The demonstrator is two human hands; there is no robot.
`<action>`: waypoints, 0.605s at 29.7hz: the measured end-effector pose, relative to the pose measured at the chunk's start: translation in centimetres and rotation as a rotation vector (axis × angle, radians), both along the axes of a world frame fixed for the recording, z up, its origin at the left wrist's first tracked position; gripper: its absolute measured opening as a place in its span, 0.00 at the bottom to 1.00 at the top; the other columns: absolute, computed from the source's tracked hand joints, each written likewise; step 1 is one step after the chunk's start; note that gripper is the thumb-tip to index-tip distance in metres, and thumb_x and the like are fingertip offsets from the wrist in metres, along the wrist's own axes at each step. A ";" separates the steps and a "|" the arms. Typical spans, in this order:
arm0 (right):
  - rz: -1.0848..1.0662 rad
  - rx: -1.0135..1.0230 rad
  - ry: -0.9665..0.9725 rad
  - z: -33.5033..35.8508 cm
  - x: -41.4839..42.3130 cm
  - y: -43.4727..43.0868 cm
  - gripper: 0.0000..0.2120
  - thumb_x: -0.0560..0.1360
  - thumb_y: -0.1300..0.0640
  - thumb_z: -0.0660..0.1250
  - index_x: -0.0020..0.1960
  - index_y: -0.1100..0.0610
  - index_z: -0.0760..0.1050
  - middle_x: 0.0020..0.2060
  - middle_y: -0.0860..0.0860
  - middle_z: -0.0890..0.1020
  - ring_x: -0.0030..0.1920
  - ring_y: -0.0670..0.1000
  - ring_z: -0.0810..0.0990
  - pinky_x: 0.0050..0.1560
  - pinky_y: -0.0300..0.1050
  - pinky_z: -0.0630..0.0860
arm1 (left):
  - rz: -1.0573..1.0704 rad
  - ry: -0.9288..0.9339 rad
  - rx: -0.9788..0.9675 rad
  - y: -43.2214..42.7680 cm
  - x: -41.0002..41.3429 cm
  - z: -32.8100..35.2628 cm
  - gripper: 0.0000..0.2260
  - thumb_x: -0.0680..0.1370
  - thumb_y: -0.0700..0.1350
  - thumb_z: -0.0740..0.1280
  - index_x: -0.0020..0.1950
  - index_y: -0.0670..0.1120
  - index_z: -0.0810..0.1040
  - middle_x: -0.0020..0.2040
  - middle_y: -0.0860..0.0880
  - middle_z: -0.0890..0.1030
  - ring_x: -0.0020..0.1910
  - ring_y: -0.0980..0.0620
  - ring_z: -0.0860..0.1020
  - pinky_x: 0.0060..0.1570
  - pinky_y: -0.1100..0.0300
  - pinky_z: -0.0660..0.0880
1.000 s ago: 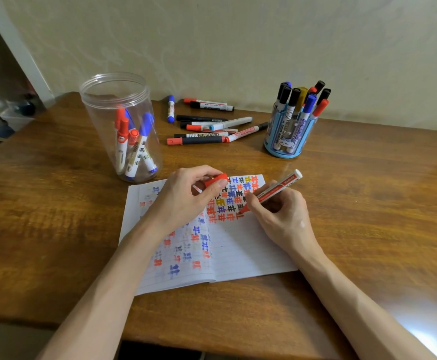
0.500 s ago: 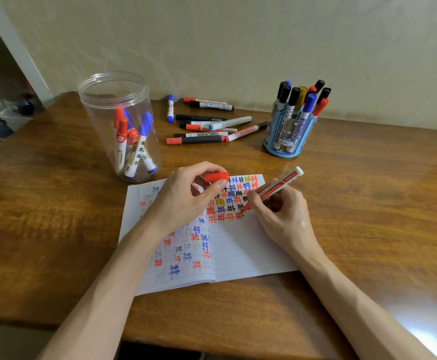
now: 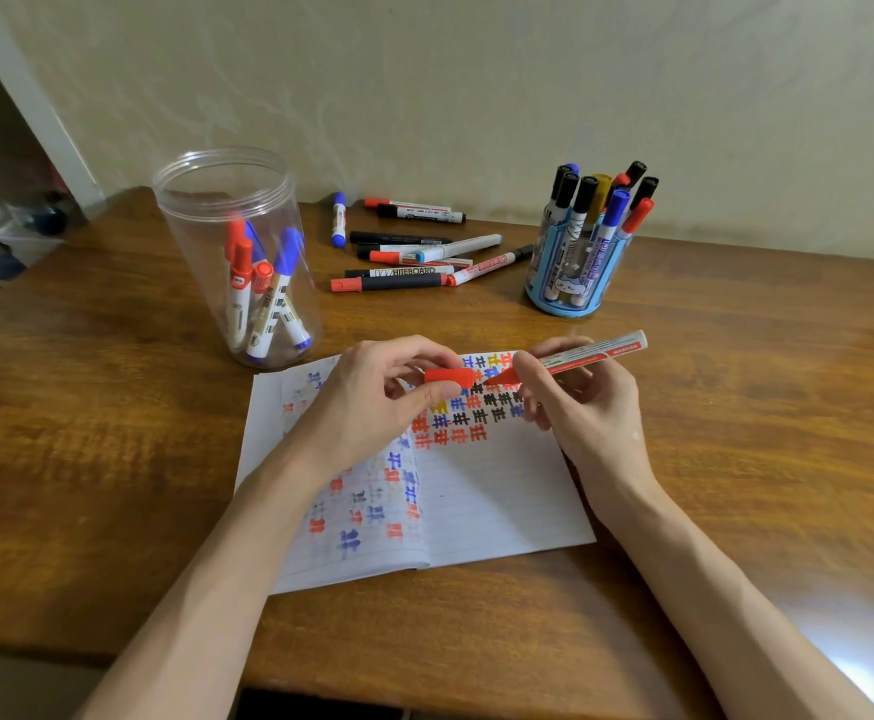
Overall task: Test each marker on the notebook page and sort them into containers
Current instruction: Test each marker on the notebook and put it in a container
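An open lined notebook (image 3: pixel 497 501) lies on the wooden table, its pages marked with rows of red, blue, black and yellow test strokes. My right hand (image 3: pixel 580 407) grips a white marker with a red tip (image 3: pixel 591 351), lifted off the page and pointing left. My left hand (image 3: pixel 372 407) pinches the marker's red cap (image 3: pixel 449 377), its open end a short gap from the tip. A clear plastic jar (image 3: pixel 237 252) at the left holds several red and blue markers. A blue pen holder (image 3: pixel 578 262) at the right holds several capped markers.
Several loose markers (image 3: pixel 414 257) lie in a pile at the back between the jar and the holder, near the wall. The table's front edge runs below my forearms. A doorway with floor clutter shows at the far left.
My right hand lifted the red marker's tip off the page and swung it toward the cap. My left hand raised the cap slightly to meet it.
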State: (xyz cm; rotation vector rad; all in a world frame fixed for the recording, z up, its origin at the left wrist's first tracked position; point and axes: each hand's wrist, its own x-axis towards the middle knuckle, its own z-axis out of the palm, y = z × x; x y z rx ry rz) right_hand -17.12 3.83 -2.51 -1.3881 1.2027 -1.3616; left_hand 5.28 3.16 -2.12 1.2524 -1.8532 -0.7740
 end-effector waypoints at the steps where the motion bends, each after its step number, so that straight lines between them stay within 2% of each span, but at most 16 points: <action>1: 0.010 0.013 -0.020 0.1 -0.1 0.0 0.10 0.79 0.55 0.75 0.54 0.61 0.80 0.35 0.54 0.84 0.35 0.51 0.81 0.36 0.43 0.77 | 0.000 -0.001 -0.004 0.0 0.0 0.0 0.11 0.77 0.48 0.74 0.60 0.53 0.83 0.54 0.60 0.84 0.55 0.63 0.81 0.49 0.69 0.79; 7: 0.080 0.041 -0.078 0.1 -0.2 0.0 0.09 0.80 0.55 0.73 0.53 0.61 0.80 0.36 0.55 0.83 0.36 0.52 0.80 0.38 0.43 0.77 | 0.002 0.007 -0.005 0.1 -0.2 0.1 0.11 0.77 0.48 0.74 0.59 0.51 0.84 0.54 0.59 0.84 0.56 0.64 0.80 0.50 0.73 0.76; 12: 0.140 0.015 -0.056 0.0 0.0 0.1 0.08 0.80 0.54 0.74 0.52 0.59 0.80 0.36 0.57 0.84 0.38 0.54 0.81 0.39 0.45 0.77 | -0.007 0.000 -0.001 0.2 -0.3 0.2 0.12 0.77 0.49 0.74 0.60 0.53 0.84 0.53 0.59 0.84 0.55 0.62 0.81 0.51 0.69 0.78; 16: 0.216 0.006 -0.031 -0.1 0.1 0.2 0.09 0.76 0.56 0.77 0.53 0.59 0.83 0.38 0.51 0.84 0.36 0.51 0.80 0.37 0.44 0.77 | -0.032 -0.014 -0.020 0.4 -0.4 0.3 0.11 0.78 0.47 0.74 0.60 0.52 0.83 0.52 0.60 0.84 0.55 0.61 0.81 0.52 0.65 0.79; 18: 0.230 0.056 -0.058 0.1 0.0 0.1 0.10 0.76 0.57 0.77 0.54 0.60 0.84 0.39 0.52 0.85 0.38 0.50 0.80 0.39 0.43 0.78 | -0.031 -0.009 -0.026 0.4 -0.3 0.3 0.11 0.78 0.46 0.73 0.60 0.52 0.83 0.52 0.60 0.84 0.56 0.60 0.81 0.52 0.64 0.79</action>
